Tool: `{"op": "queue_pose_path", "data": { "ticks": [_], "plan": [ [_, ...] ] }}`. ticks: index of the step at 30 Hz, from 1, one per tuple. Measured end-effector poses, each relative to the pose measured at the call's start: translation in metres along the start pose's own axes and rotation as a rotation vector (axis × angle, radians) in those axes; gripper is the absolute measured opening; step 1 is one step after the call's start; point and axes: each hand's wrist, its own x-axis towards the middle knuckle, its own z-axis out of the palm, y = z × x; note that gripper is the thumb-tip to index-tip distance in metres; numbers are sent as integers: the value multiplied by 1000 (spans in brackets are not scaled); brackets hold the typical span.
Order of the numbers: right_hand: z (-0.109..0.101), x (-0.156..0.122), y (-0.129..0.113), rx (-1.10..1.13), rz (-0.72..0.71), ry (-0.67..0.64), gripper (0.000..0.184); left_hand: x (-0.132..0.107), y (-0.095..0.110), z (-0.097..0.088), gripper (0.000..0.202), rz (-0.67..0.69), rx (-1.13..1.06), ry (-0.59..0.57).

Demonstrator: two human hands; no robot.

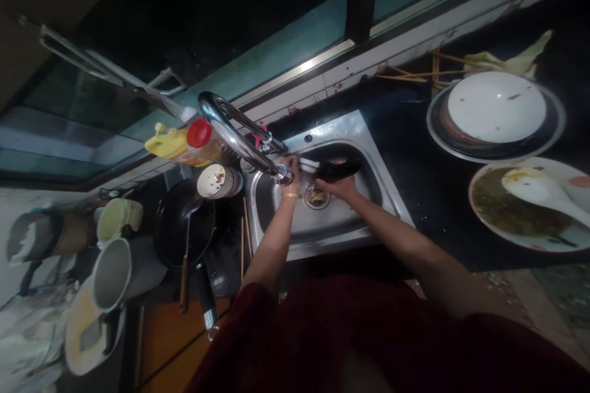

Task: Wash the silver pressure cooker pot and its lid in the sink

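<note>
In the steel sink (375,181), my right hand (340,186) grips a dark, glossy piece (340,168) with a whitish part at its left end; its exact kind is too blurred to make out. My left hand (290,167) is by that whitish end, close under the spout of the chrome faucet (239,141). Its fingers are blurred and partly behind the spout, so their hold does not show. Below both hands lies the drain (318,198), with yellowish scraps in it.
Left of the sink are a white tub (214,182), a yellow jug with a red cap (199,133), a black wok (173,227) with a ladle (187,239), and chopsticks (246,233). On the right stand a white bowl (498,107) and a soup plate (488,196) with a spoon (530,187).
</note>
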Motion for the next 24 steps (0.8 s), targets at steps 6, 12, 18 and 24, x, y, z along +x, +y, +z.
{"op": "queue_pose_path", "data": {
  "ticks": [6,12,18,24],
  "plan": [
    [-16,1,4,-29,-19,15,34,-21,4,4,22,174,73,-157],
    [-27,-8,3,-18,81,31,44,-28,16,-2,22,354,163,-364],
    [-22,-23,4,43,194,34,49,-28,24,-5,11,251,181,-377],
    [-19,-32,-1,3,177,13,47,-26,38,-8,11,3,181,-356]
  ]
}}
